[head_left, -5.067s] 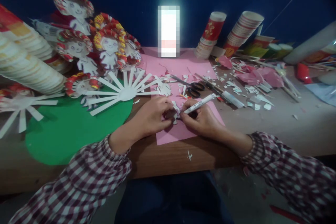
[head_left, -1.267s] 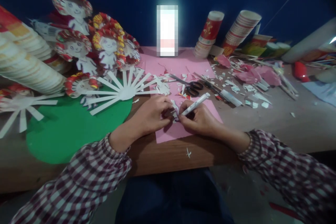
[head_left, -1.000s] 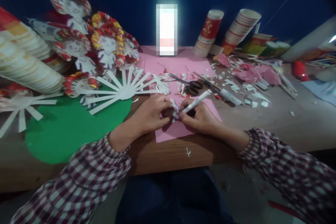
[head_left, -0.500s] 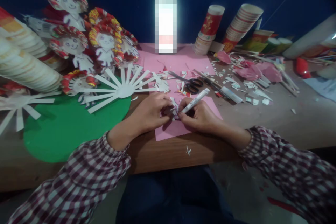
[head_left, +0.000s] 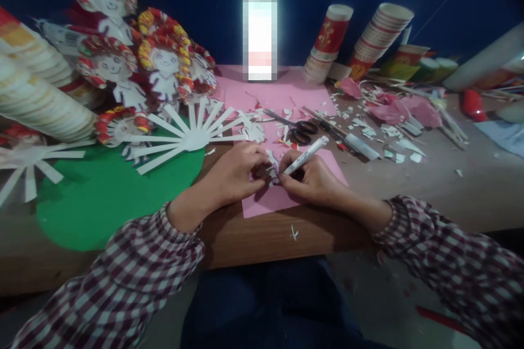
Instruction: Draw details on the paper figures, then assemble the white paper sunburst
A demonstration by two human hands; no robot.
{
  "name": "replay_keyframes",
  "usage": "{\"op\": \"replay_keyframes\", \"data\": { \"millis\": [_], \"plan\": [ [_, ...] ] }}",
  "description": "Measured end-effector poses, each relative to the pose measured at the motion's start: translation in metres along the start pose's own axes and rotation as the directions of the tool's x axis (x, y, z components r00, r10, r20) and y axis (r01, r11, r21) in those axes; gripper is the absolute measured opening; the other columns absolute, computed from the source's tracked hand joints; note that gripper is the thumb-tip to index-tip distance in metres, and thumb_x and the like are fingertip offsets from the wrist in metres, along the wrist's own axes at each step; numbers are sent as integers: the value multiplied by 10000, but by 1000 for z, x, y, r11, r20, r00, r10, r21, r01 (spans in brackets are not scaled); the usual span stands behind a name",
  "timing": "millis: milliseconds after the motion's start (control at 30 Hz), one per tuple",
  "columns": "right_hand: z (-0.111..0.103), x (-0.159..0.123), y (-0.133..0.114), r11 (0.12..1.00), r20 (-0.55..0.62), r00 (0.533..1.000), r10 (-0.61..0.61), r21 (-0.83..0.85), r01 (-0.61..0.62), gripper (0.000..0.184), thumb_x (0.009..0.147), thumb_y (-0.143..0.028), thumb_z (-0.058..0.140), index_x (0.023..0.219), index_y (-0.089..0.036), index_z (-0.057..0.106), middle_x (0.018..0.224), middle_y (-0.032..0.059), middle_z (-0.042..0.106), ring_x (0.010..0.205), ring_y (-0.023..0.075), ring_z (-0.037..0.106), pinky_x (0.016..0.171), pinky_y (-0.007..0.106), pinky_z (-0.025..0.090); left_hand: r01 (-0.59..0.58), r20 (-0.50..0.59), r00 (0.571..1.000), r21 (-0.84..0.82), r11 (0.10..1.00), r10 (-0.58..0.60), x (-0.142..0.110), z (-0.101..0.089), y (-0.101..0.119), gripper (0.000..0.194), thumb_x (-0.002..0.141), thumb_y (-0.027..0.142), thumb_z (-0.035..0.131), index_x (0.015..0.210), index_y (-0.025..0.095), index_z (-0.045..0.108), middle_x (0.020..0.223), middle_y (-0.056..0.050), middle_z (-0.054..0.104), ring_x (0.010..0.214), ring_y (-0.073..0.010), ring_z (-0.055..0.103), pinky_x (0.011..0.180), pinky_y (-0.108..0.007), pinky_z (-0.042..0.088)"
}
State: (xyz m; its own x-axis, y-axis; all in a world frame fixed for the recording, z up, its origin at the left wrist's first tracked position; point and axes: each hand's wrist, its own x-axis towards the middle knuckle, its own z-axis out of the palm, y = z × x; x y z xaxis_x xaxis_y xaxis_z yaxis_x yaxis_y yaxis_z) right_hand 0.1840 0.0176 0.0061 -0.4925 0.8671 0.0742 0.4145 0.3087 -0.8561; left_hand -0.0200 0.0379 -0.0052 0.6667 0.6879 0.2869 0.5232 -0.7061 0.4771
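In my right hand point(head_left: 308, 177) is a white marker pen point(head_left: 305, 156), slanting up to the right, its tip low against a small white paper cutout point(head_left: 271, 161). Purple lines show along the cutout's edge. My left hand point(head_left: 245, 172) pinches the cutout from the left, and part of the paper is hidden under the fingers. Beneath both hands lies a pink paper sheet point(head_left: 262, 208). Black-handled scissors point(head_left: 303, 132) rest just beyond my right hand.
Left of my hands, a fan-cut white paper cup point(head_left: 196, 140) sits on a green round sheet point(head_left: 123, 202). Paper dolls point(head_left: 164, 62) and stacked cups point(head_left: 41, 98) stand behind. Paper scraps point(head_left: 403, 148) and sticks cover the right side. A blurred bright screen point(head_left: 260, 38) stands at the back.
The marker has shifted very slightly to the right with my right hand. My left hand stays on the cutout. The whole view has moved a little.
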Motion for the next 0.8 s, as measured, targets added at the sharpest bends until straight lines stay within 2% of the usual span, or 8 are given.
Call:
{"op": "replay_keyframes", "data": {
  "millis": [367,500,800],
  "plan": [
    [0,-1,0,1000,23,1000,15,10,-16,31,775,-197,553,788,-170,545,570,-46,513,507,81,445,480,206,346,10,2,1000,-4,1000,-10,-1,0,0,108,752,197,635,857,184,655,931,-55,626,905,-204,561,814,-351,454],
    [0,-1,2,999,19,999,37,36,-38,60,789,-231,557,804,-180,529,568,-50,493,497,81,427,453,204,320,9,2,1000,1,1000,-9,0,0,-1,114,743,197,637,854,176,653,936,-59,625,908,-207,560,807,-347,452],
    [0,-1,-1,999,7,999,39,-9,-39,31,764,-191,555,778,-173,535,536,-59,470,474,73,404,443,198,306,15,5,1000,-4,1000,-15,0,1,-1,116,741,200,639,853,181,660,944,-59,632,906,-206,568,808,-346,451]
  ]
}}
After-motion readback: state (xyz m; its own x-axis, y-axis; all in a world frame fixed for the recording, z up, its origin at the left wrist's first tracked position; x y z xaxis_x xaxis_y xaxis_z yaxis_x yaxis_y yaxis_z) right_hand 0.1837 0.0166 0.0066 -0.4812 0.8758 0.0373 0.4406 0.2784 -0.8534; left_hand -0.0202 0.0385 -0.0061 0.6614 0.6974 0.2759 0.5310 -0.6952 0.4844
